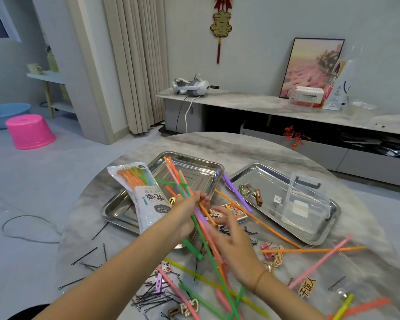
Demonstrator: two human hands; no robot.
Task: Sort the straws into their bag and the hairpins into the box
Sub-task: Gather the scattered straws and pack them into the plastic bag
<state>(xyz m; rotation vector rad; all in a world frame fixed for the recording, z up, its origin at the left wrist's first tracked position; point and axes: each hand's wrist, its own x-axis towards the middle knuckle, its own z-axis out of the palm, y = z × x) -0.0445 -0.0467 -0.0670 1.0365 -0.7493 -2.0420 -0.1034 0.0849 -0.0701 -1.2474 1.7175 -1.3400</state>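
Coloured straws (180, 181) bunched in the left hand (189, 211) over the table (217, 144)
Left fingers curl round the bundle beside the straw bag (146, 197) on the left tray (194, 158). The blurred right hand (236, 250) spreads relaxed fingers by the bundle's lower part. Hairpins (153, 296) lie scattered, and the clear box (307, 202) stands in the right tray (321, 240).

We're in a home living room here: pleated curtains (134, 65) hang beside a red good-luck ornament (220, 24) on the wall, a framed picture (310, 68) leans at the back edge of a long low marble-topped cabinet (252, 103), and a pink plastic stool (29, 131) and blue basin (0, 114) sit on the floor.
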